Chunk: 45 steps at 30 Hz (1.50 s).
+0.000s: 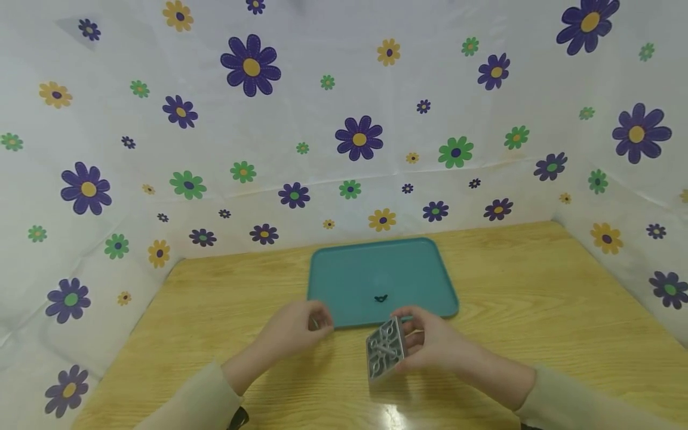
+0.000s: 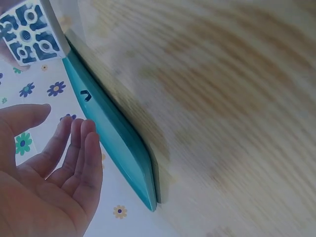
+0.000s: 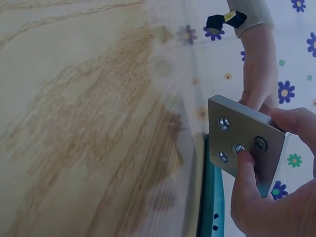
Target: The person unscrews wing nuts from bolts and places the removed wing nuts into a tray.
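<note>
My right hand [image 1: 436, 341] grips a square grey metal plate [image 1: 384, 351] by its edge and holds it tilted above the table. The side seen from the head has a ribbed pattern with round bosses. On the plate's flat side in the right wrist view are several round holes, and a socket-head screw [image 3: 260, 144] sits in one corner hole. A fingertip presses near the threaded centre hole. To the left, near the tray's front left corner, my left hand [image 2: 59, 173] holds nothing, its fingers loosely bent and the thumb apart.
A teal tray [image 1: 349, 269] lies on the wood-grain table [image 1: 516, 286], beyond both hands. On it rests a small dark piece [image 1: 380, 298], too small to name. A white flower-printed cloth [image 1: 301, 113] hangs behind the table and along both sides.
</note>
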### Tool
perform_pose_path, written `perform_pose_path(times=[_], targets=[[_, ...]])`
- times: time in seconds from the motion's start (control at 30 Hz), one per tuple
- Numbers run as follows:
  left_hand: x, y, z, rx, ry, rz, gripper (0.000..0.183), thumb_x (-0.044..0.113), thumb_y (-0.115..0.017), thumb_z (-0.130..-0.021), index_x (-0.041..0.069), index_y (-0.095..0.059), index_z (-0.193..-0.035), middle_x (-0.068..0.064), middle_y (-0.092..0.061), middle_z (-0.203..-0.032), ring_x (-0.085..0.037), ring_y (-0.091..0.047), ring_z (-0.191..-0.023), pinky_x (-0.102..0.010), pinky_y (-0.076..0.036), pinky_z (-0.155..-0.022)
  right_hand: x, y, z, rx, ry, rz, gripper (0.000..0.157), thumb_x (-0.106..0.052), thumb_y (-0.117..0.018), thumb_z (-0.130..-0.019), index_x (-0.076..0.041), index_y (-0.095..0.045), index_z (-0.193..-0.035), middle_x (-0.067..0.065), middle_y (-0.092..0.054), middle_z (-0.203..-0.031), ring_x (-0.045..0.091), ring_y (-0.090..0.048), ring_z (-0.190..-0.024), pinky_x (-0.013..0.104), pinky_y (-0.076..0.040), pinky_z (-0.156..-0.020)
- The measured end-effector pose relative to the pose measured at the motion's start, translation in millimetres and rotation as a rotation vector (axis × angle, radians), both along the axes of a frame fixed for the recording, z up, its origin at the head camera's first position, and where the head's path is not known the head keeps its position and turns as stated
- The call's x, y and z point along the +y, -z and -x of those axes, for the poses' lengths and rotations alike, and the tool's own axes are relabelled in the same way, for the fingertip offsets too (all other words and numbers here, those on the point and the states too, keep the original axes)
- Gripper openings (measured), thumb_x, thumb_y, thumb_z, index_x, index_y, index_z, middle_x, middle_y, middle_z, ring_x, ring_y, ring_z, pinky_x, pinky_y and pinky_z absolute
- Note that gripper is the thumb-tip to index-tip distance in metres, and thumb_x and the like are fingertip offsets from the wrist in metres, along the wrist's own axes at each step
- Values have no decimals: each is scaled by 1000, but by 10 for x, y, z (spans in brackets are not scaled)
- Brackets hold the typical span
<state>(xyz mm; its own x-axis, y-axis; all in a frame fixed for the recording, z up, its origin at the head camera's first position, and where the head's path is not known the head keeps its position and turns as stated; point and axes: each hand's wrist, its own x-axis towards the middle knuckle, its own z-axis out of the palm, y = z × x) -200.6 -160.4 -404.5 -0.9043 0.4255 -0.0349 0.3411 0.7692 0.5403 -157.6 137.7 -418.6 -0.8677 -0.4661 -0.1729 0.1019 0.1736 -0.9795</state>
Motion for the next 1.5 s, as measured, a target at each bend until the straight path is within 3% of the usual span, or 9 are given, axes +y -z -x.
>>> perform_pose_path(times=[0.23, 0.63, 0.9, 1.03, 1.2, 1.5], targets=[[9, -42, -113, -32, -12, -15, 4, 17, -77, -96, 16, -74, -95, 4, -72, -88, -9, -63, -78, -26, -53, -67, -20, 53, 6, -3, 8, -21, 88, 9, -84, -71, 5, -42, -149, 16, -67, -117, 20, -72, -100, 35, -61, -87], [-90, 6, -278, -67, 1, -23, 8, 21, -78, -97, 14, -74, -94, 4, -71, -85, -10, -63, -74, -24, -51, -62, -31, 153, 9, -13, 11, -2, 95, 15, -84, -68, 8, -38, -151, 18, -64, -119, 21, -71, -98, 35, -62, -88], [-100, 7, -339, -76, 18, -27, 8, 22, -79, -96, 15, -74, -94, 5, -71, -86, -9, -63, -77, -25, -52, -65, -37, 162, 17, 118, -3, -85, 95, 13, -89, -64, 12, -41, -147, 16, -64, -111, 19, -68, -90, 28, -62, -84], [-86, 8, -380, -76, 44, -28, 8, 22, -79, -95, 16, -73, -92, 6, -71, -87, -7, -63, -78, -24, -53, -66, -26, 168, 7, 202, -18, -200, 91, 6, -94, -63, 10, -48, -142, 11, -66, -108, 16, -64, -88, 23, -58, -76], [-58, 25, -433, -83, 55, -10, 9, 24, -80, -94, 19, -73, -91, 7, -69, -86, -6, -62, -77, -24, -53, -66, -19, 186, 16, 333, -38, -375, 86, -6, -99, -60, 6, -58, -135, 2, -67, -101, 11, -61, -88, 21, -53, -78], [-46, 49, -499, -73, 75, 0, 10, 27, -81, -92, 23, -72, -89, 10, -68, -82, -3, -59, -72, -24, -50, -63, 37, 232, 52, 413, -91, -466, 83, -15, -102, -62, 6, -61, -132, -1, -64, -94, 11, -57, -84, 22, -51, -73]])
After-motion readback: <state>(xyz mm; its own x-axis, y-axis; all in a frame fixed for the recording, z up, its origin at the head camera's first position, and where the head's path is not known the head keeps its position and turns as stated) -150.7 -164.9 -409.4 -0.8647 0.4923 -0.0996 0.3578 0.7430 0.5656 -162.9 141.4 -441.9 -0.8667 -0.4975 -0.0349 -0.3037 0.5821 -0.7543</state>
